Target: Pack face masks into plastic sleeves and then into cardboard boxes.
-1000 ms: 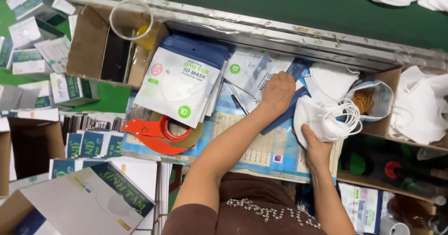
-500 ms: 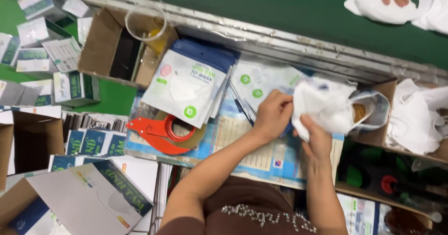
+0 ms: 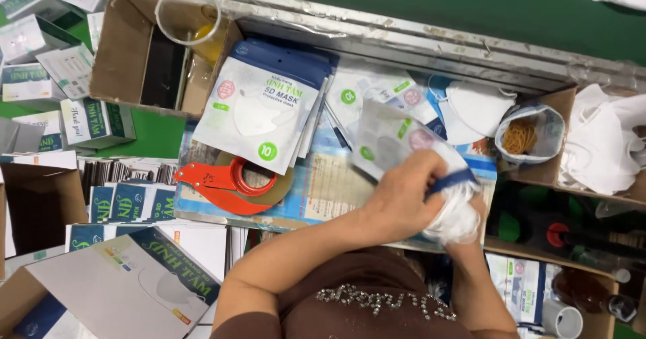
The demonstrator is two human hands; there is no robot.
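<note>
Above the table point(image 3: 323, 184), both hands' fingers point(image 3: 410, 191) closed around a pouch point(image 3: 393, 140), seemingly tilted up-left.

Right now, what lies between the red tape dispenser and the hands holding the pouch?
In the head view, between the red tape dispenser and the left hand, only the printed sheet covering the work surface shows; nothing stands on that stretch.

A red tape dispenser point(image 3: 225, 183) lies on the worktop point(image 3: 323, 184). Just above it sits a stack of white-and-blue mask pouches point(image 3: 266, 110). Up-left of the dispenser stands an open cardboard box point(image 3: 124, 50) with a clear plastic cup point(image 3: 188, 13). Far right of it, a small bag of rubber bands point(image 3: 521, 136) rests beside loose white masks point(image 3: 602, 144).
</note>
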